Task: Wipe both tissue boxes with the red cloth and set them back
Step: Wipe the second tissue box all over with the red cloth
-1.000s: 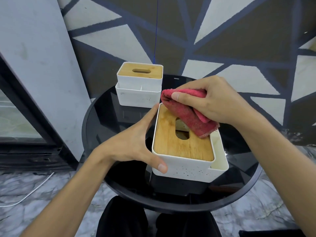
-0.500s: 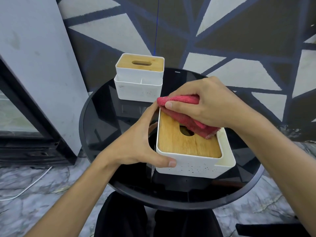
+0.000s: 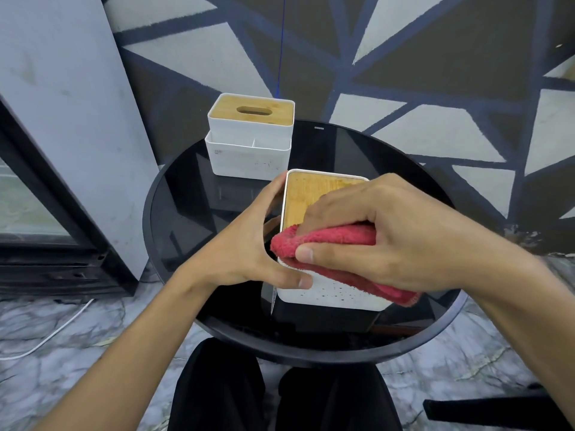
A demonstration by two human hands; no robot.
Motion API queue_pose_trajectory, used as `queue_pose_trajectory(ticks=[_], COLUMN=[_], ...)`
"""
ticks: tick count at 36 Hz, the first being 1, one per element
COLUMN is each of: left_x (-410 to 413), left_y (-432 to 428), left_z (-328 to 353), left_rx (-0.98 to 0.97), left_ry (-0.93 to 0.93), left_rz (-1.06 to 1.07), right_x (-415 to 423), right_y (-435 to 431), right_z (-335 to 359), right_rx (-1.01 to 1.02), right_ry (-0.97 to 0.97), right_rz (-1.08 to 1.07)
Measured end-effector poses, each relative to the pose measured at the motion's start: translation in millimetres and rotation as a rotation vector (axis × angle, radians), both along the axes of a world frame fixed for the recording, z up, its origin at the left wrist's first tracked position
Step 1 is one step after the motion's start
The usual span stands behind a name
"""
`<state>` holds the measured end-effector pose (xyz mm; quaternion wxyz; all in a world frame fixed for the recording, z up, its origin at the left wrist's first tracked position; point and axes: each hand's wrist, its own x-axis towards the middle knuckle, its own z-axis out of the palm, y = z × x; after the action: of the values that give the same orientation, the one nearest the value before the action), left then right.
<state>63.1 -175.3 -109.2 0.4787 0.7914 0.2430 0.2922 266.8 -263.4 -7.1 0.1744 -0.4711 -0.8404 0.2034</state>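
Far tissue box [image 3: 249,157] is seated at 11 o'clock on the black table [image 3: 186,194]; its contents cannot be made out. Near tissue box [image 3: 329,295], at centre, is gripped from 9 o'clock by the left hand [image 3: 239,250], thumb and fingers curled round it. Red cloth [image 3: 336,237] is pinched by the right hand [image 3: 404,237] over the box's 6 o'clock edge, and the lid slot is hidden.

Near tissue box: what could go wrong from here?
1. The left hand holds the near tissue box only by its left side while the right hand pushes the red cloth over its front edge; the box could twist or slip on the glossy table.
2. Wiping pressure may shift the wooden lid, if it sits loose.
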Motion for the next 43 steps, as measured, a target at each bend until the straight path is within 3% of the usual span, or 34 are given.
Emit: queue_pose_trajectory(ticks=[8, 15, 18, 28, 43], left_x=[-1, -1, -1, -1, 1], left_y=[0, 4, 5, 8, 9], left_z=[1, 2, 1, -1, -1], left_rx=[-0.004, 0.008, 0.000, -0.014, -0.021], left_ry=[-0.012, -0.015, -0.011, -0.016, -0.052], left_rz=[0.005, 0.008, 0.012, 0.025, -0.011], right_x=[4, 13, 16, 13, 6], right_y=[7, 36, 56, 68, 27], right_z=[5, -6, -9, -13, -6], right_rx=[-0.050, 0.167, 0.247, 0.245, 0.147], right_ry=[0.144, 0.197, 0.170, -0.064, -0.055], right_rz=[-0.054, -0.186, -0.225, -0.193, -0.035])
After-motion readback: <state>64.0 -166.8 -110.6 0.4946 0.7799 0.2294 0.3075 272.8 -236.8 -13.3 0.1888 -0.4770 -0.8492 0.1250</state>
